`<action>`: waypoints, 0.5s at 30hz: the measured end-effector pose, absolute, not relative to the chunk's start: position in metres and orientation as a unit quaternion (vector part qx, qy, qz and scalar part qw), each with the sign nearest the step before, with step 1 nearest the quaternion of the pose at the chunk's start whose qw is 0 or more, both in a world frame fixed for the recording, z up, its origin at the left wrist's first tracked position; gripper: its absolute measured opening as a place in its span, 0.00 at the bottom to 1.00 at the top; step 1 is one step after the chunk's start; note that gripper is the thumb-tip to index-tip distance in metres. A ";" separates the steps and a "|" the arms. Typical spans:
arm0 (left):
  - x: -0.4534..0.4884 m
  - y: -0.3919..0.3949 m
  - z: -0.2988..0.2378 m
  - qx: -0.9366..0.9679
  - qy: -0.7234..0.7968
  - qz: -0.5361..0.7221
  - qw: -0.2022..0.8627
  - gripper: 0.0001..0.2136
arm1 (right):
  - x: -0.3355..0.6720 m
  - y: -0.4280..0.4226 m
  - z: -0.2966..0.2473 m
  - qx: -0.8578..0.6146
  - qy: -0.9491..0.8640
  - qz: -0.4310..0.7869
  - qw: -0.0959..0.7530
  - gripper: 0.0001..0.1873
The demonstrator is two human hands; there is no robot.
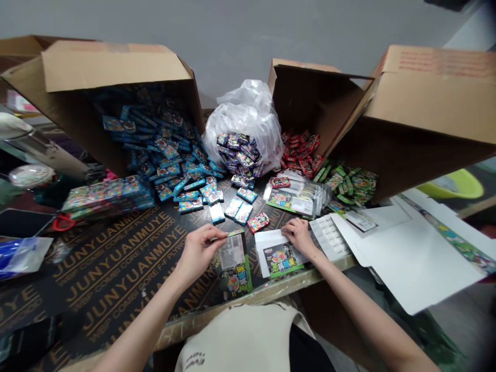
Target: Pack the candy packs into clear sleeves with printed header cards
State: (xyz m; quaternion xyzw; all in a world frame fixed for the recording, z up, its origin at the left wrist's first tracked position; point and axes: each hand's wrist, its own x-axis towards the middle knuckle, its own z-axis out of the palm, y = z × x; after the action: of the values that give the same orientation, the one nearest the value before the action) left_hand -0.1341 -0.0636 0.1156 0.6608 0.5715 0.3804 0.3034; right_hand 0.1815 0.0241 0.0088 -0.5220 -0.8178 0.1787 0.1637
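Observation:
My left hand (199, 253) pinches the upper corner of a flat printed plastic bag (235, 268), dark and see-through with a green edge, over the black board. On the right, my right hand (300, 236) has its fingers curled down at the top of another printed bag (282, 259) that lies with white card (267, 238). Whether its fingertips grip one of these is hidden. Just beyond my hands lie a small red box (258, 222) and several small blue-and-white boxes (238, 209). A stack of printed bags (292, 199) sits behind my right hand.
At the back, a carton (116, 64) spills blue boxes (166, 150). Purple packs (242, 152) fill a clear plastic bag (248, 111). Another carton (318, 93) holds red boxes (300, 150); green boxes (352, 183) lie beside it. White sheets (422, 253) overhang the right edge. Red-handled scissors (64, 222) lie left.

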 end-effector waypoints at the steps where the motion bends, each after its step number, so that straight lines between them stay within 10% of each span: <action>1: -0.133 -0.064 0.116 0.660 0.577 0.379 0.298 0.05 | 0.181 0.021 0.009 -0.518 -0.819 0.183 0.167 0.07; 15: -0.127 -0.074 0.116 0.636 0.611 0.398 0.253 0.02 | 0.117 0.018 0.095 -0.454 -0.717 0.457 0.269 0.09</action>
State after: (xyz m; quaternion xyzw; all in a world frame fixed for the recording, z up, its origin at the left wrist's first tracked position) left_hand -0.1270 -0.0738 0.1160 0.6362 0.6106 0.3980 0.2531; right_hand 0.1174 0.0181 0.0952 -0.4536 -0.7166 0.4566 0.2689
